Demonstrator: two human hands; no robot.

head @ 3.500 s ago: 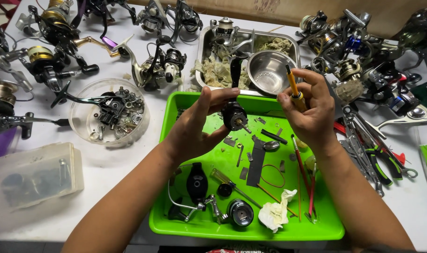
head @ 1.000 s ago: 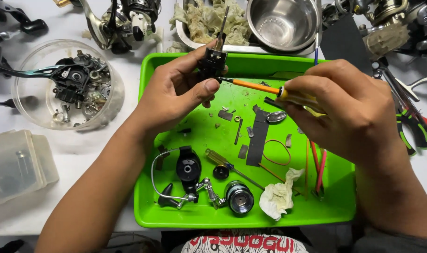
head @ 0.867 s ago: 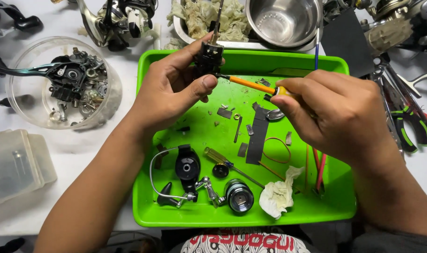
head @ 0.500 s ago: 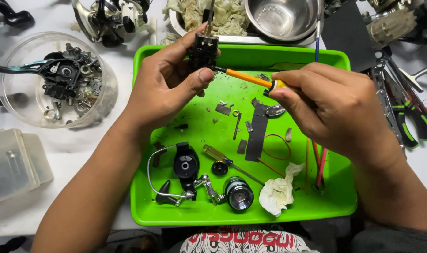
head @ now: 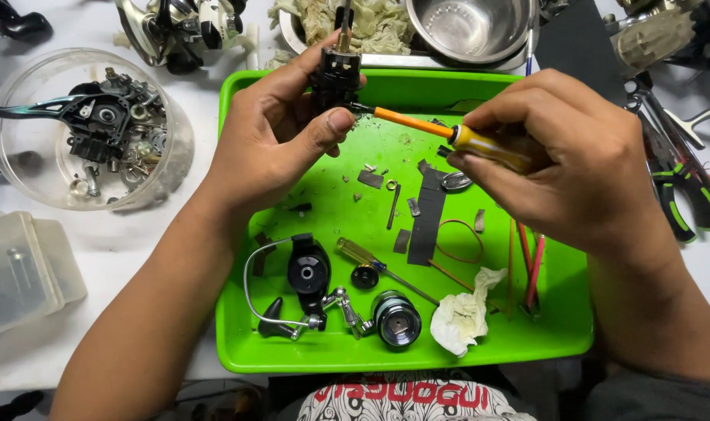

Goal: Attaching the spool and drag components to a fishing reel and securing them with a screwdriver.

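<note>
White bench (head: pixel 175 210), green tray (head: pixel 557 327) | left hand (head: pixel 273 144) pinches small rigid black reel part (head: pixel 335 78) by its sides | right hand (head: pixel 573 168) grips slim stiff screwdriver (head: pixel 440 134) at handle

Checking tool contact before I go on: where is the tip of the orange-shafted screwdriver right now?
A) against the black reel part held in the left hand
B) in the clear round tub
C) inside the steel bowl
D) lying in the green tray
A: the right hand holds the screwdriver with its tip meeting the black reel part pinched in the left hand, above the green tray.
</note>
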